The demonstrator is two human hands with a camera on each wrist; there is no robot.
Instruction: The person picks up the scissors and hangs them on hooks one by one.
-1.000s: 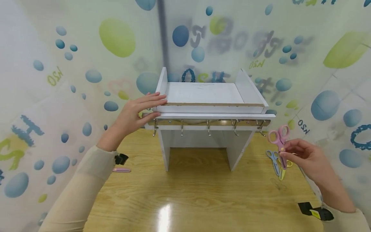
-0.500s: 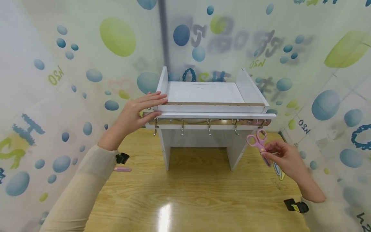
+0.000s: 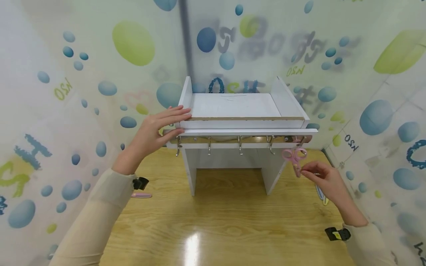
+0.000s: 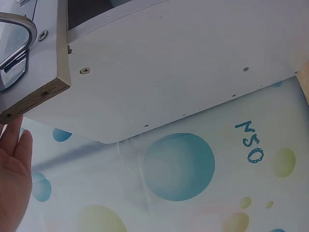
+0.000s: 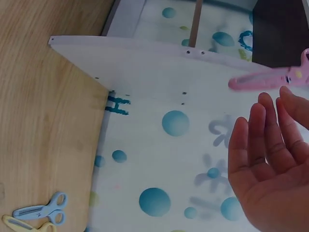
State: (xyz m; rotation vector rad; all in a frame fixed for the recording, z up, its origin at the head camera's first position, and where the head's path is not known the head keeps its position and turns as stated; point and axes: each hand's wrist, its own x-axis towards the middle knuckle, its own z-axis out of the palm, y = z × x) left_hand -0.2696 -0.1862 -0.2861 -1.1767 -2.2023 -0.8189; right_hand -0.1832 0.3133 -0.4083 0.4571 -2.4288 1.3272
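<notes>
A white wooden shelf unit (image 3: 229, 124) stands on the table, with a metal rail of hooks (image 3: 239, 139) along its front. My left hand (image 3: 149, 131) rests on its left end, fingers straight over the edge and thumb lower by the rail. Pink scissors (image 3: 294, 159) hang handles-up at the rightmost hook, blades pointing down. Right beside the blade end is my right hand (image 3: 327, 181), thumb and fingers close together. In the right wrist view a small gap shows between its fingertips and the blurred scissors (image 5: 263, 79); the fingers are extended and hold nothing.
Blue scissors (image 5: 43, 211) and yellow scissors (image 5: 29, 226) lie on the wooden table to the right. Another pink thing (image 3: 142, 195) lies at the left, partly hidden by the left wrist. Patterned curtain walls (image 3: 133, 42) surround the table.
My right hand has carried the pink scissors leftward to the rightmost hook and let them go. The scissors have turned to hang straighter. My left hand has stayed on the shelf.
</notes>
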